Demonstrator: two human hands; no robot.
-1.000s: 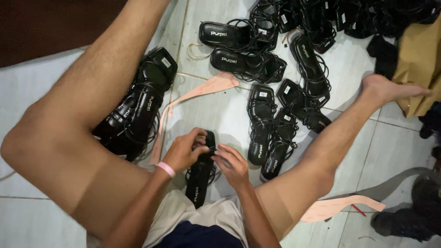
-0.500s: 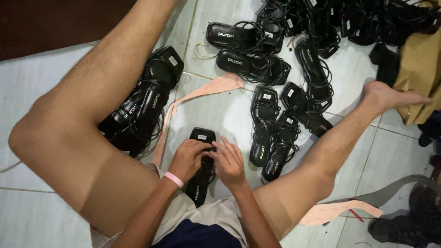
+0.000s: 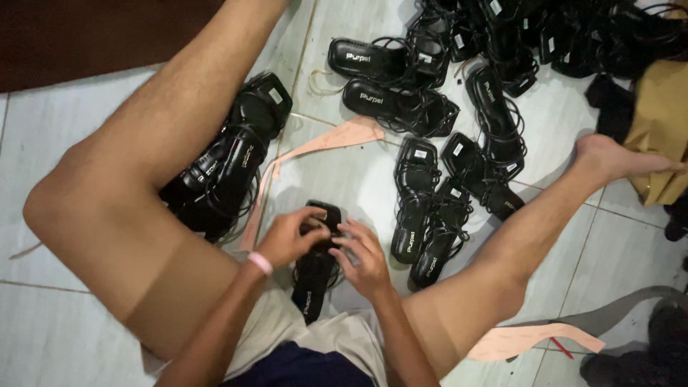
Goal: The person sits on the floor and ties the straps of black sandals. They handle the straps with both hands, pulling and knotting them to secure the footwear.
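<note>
Black sandal [image 3: 313,276]: lay on the floor [image 3: 337,172] between the legs, left hand [image 3: 287,236] and right hand [image 3: 365,256] both clamped on its toe end. More sandals [image 3: 419,208] just right of the hands; pink strip [image 3: 322,143] beyond them. Risk: loose straps might tangle or slip free. Since a second earlier, the hands sat slightly lower on the sandal.
</note>
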